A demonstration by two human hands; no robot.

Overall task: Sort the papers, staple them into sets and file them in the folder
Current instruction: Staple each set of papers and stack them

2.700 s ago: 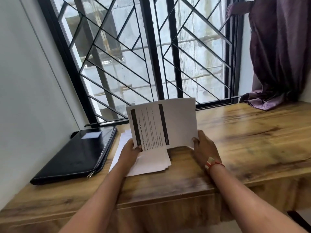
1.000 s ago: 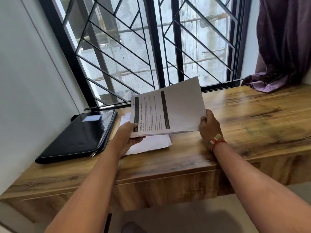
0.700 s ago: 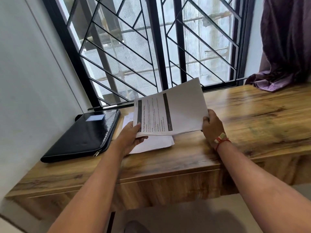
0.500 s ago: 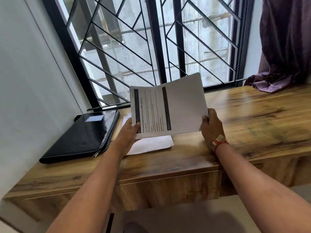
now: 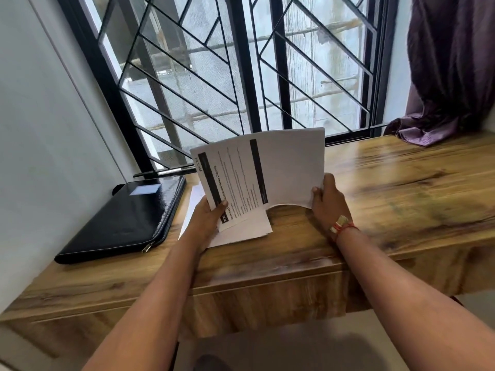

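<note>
A bundle of printed white papers (image 5: 267, 167) stands on its long edge above the wooden desk (image 5: 388, 199), tilted toward me and bowed upward along its bottom. My left hand (image 5: 206, 223) grips its lower left corner, thumb on the printed face. My right hand (image 5: 329, 202) grips its lower right corner. More loose white sheets (image 5: 241, 231) lie flat on the desk under the bundle. A black zipped folder (image 5: 126, 218) lies shut at the desk's left end. No stapler is in sight.
A white wall (image 5: 40, 129) closes the left side. A black barred window (image 5: 241, 76) runs behind the desk. A purple curtain (image 5: 450, 76) hangs at the right and bunches on the far right corner of the desk.
The bundle went from lifted and nearly flat to upright on its edge, lower over the loose sheets, and now bows at the bottom. Both hands kept their hold.
</note>
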